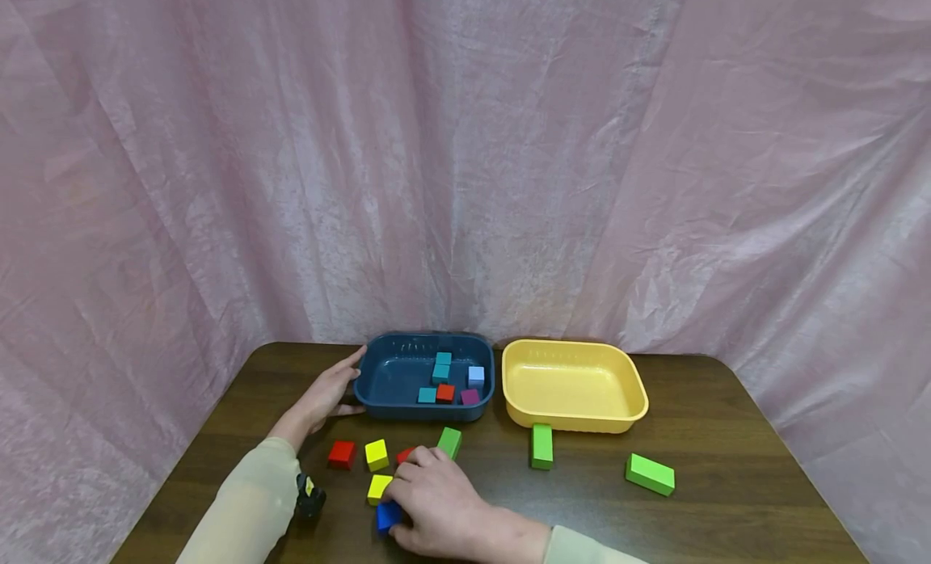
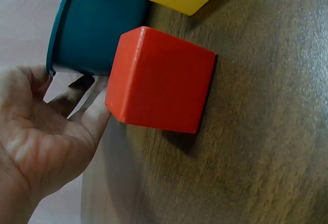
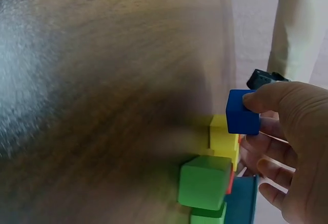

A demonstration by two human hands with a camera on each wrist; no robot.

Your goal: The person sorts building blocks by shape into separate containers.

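My left hand (image 1: 325, 396) rests against the left side of the dark blue tray (image 1: 424, 412), fingers extended along its wall and rim. A red cube (image 2: 164, 80) lies close by that hand in the left wrist view. Near the front of the table, my right hand (image 1: 444, 499) pinches a blue cube (image 3: 242, 112), the thumb on one face and fingers behind it. Two yellow cubes (image 1: 376, 455) and another red block (image 1: 404, 455), partly hidden by the right hand, are just beyond. A green block (image 1: 449, 443) stands past its knuckles.
Inside the blue tray are several small cubes: teal (image 1: 440, 374), red (image 1: 445, 394), light blue (image 1: 476, 376) and purple (image 1: 469, 397). A yellow tray (image 1: 575, 423) sits to its right. Green blocks (image 1: 541, 447) lie in front and at right (image 1: 650, 474). A pink curtain (image 1: 465, 160) hangs behind the table.
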